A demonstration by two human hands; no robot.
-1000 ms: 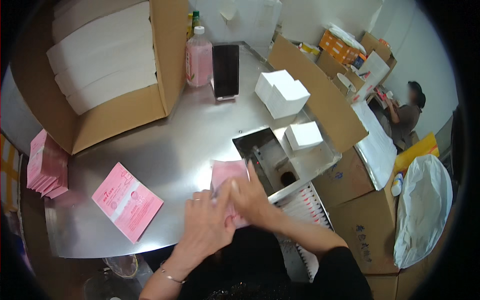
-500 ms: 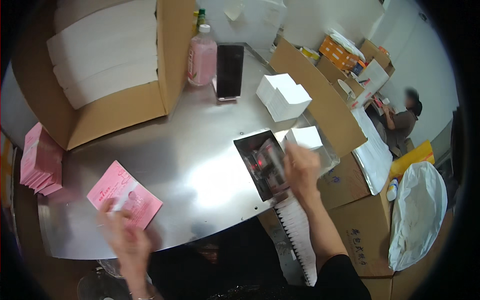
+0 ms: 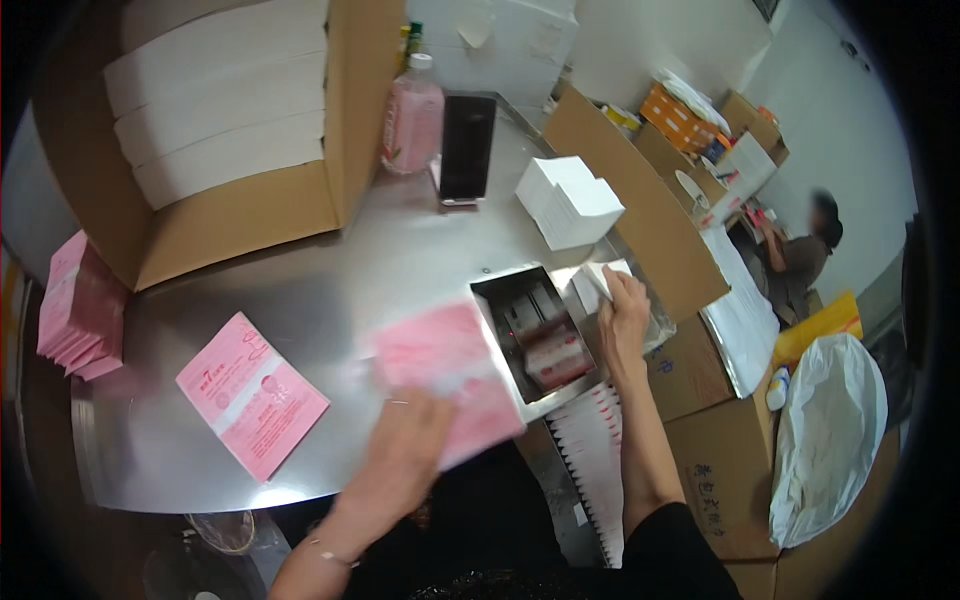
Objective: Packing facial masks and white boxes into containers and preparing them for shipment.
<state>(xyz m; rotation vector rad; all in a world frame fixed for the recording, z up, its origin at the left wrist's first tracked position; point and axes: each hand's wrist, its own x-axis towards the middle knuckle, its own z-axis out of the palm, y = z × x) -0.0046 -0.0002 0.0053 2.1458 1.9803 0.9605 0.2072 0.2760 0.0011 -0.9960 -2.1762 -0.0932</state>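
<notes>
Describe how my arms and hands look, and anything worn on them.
Your left hand and right hand are gloveless. The left wears what looks like a thin, pale ring, with a slim, shiny bracelet at its wrist. No jewelry shows on the right, where a plain black sleeve ends near the elbow.
</notes>
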